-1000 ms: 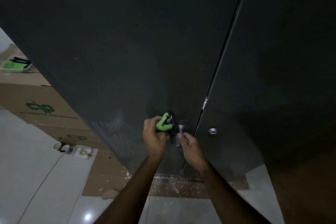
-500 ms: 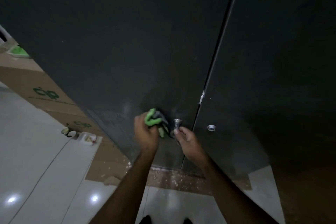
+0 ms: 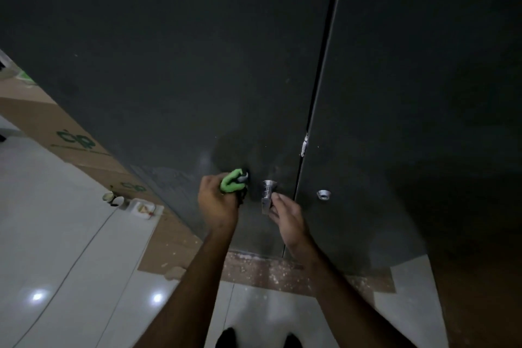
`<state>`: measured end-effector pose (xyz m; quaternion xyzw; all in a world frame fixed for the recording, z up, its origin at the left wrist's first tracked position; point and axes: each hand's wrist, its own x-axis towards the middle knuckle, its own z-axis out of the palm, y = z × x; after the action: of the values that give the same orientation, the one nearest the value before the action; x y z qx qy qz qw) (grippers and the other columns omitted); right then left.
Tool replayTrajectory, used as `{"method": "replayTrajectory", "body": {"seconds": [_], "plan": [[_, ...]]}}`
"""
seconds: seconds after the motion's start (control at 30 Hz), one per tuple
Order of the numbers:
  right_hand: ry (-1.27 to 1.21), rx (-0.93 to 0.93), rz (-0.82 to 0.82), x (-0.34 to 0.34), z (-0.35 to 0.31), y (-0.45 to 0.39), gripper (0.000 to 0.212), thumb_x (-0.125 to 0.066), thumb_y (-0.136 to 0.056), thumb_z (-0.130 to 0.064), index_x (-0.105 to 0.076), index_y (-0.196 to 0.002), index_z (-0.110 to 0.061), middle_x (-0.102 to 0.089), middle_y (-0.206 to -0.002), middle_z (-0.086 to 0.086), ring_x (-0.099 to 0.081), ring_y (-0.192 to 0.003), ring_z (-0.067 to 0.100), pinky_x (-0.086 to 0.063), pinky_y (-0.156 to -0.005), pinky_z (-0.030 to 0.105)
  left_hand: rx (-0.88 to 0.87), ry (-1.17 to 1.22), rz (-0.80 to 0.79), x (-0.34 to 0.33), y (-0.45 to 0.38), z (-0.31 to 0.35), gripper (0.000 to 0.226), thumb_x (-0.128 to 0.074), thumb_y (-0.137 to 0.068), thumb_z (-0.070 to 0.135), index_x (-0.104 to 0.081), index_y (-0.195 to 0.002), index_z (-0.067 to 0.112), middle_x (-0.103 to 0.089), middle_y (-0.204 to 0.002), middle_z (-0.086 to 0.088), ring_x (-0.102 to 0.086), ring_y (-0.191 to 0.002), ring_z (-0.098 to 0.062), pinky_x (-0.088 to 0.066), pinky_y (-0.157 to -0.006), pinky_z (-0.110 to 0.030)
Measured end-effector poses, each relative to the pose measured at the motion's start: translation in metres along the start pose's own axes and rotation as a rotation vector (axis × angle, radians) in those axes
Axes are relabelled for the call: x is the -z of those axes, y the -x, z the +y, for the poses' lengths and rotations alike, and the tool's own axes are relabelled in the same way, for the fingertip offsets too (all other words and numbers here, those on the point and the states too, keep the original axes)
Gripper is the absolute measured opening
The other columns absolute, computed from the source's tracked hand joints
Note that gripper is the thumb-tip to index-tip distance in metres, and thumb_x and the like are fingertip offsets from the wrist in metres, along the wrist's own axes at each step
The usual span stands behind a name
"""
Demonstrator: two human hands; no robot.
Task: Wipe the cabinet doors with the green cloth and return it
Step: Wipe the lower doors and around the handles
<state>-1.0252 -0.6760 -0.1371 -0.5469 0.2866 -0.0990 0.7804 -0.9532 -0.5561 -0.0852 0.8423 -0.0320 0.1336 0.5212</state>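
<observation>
Left hand (image 3: pixel 216 203) bunches the cloth (image 3: pixel 232 184) against the left door (image 3: pixel 169 79); right hand (image 3: pixel 286 213) pinches the knob (image 3: pixel 267 189) just beside it — a hard swipe could bump that knob, or drop the wad.

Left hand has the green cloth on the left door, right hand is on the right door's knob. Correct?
Not quite. In the head view the right hand holds the left door's knob; the right door's knob is untouched. The left hand does grip the green cloth against the left door.
</observation>
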Motion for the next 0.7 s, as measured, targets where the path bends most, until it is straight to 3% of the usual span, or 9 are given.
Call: {"method": "replayTrajectory", "body": {"seconds": [0.1,0.17,0.23,0.33,0.4,0.5,0.57,0.7], "plan": [[0.041,0.042,0.045,-0.002,0.007,-0.005,0.023,-0.052,-0.106,-0.014,-0.073,-0.098,-0.017,-0.074,-0.106,0.014,-0.066,-0.113,0.039,-0.046,-0.106,0.057,-0.259,0.009,-0.198,-0.016,0.018,0.025,0.034,-0.072,-0.078,-0.003,-0.081,-0.103,0.017,-0.067,-0.097,0.001,-0.063,-0.088,-0.014,-0.048,-0.073,-0.022],[0.016,0.052,0.073,-0.004,0.009,-0.005,0.021,-0.055,-0.103,-0.02,-0.074,-0.095,-0.018,-0.074,-0.106,0.019,-0.065,-0.112,0.042,-0.045,-0.104,0.061,-0.35,-0.062,-0.269,-0.021,0.022,0.027,0.035,-0.071,-0.081,-0.005,-0.082,-0.108,0.016,-0.066,-0.099,0.004,-0.062,-0.09,-0.013,-0.048,-0.073,-0.021],[0.017,0.063,0.064,-0.006,0.005,-0.001,0.025,-0.057,-0.098,-0.035,-0.077,-0.089,-0.024,-0.074,-0.103,0.014,-0.066,-0.108,0.035,-0.047,-0.103,0.059,-0.251,-0.085,-0.245,-0.018,0.014,0.017,0.031,-0.073,-0.082,-0.006,-0.082,-0.106,0.012,-0.067,-0.097,-0.001,-0.065,-0.087,-0.019,-0.045,-0.071,-0.02],[0.019,0.068,0.045,-0.004,0.003,-0.001,0.03,-0.052,-0.107,-0.025,-0.077,-0.092,-0.022,-0.073,-0.11,0.024,-0.065,-0.114,0.041,-0.046,-0.105,0.06,-0.082,-0.117,-0.21,-0.013,0.013,0.008,0.026,-0.076,-0.08,-0.007,-0.082,-0.101,0.005,-0.07,-0.095,-0.01,-0.069,-0.085,-0.029,-0.049,-0.074,-0.03],[-0.049,0.038,0.055,-0.005,0.0,-0.001,0.027,-0.046,-0.109,-0.019,-0.073,-0.105,-0.017,-0.071,-0.116,0.026,-0.066,-0.112,0.035,-0.049,-0.105,0.055,-0.127,-0.072,-0.198,-0.016,0.017,0.015,0.03,-0.075,-0.077,-0.01,-0.082,-0.102,0.005,-0.071,-0.095,-0.008,-0.068,-0.083,-0.024,-0.056,-0.075,-0.037],[-0.171,-0.066,0.111,-0.005,0.002,-0.003,0.033,-0.044,-0.109,-0.021,-0.062,-0.129,-0.001,-0.071,-0.112,0.011,-0.068,-0.106,0.019,-0.057,-0.092,0.028,-0.206,0.02,-0.153,-0.022,0.017,0.021,0.031,-0.075,-0.076,-0.009,-0.077,-0.102,0.008,-0.071,-0.095,0.0,-0.067,-0.084,-0.014,-0.054,-0.074,-0.023],[-0.175,-0.068,0.133,-0.005,0.005,-0.002,0.031,-0.045,-0.109,-0.022,-0.065,-0.123,-0.002,-0.071,-0.105,0.005,-0.068,-0.102,0.016,-0.056,-0.086,0.021,-0.116,0.04,-0.128,-0.023,0.016,0.012,0.026,-0.076,-0.077,-0.008,-0.071,-0.097,0.008,-0.071,-0.092,0.0,-0.066,-0.083,-0.015,-0.05,-0.07,-0.023],[0.026,0.075,0.086,-0.008,0.007,0.002,0.028,-0.051,-0.107,-0.02,-0.073,-0.089,-0.021,-0.071,-0.09,-0.001,-0.065,-0.092,0.014,-0.052,-0.087,0.031,0.339,0.068,-0.101,-0.025,0.018,-0.02,0.018,-0.074,-0.082,-0.009,-0.071,-0.099,-0.003,-0.072,-0.09,-0.013,-0.07,-0.089,-0.036,-0.046,-0.07,-0.032]]}}
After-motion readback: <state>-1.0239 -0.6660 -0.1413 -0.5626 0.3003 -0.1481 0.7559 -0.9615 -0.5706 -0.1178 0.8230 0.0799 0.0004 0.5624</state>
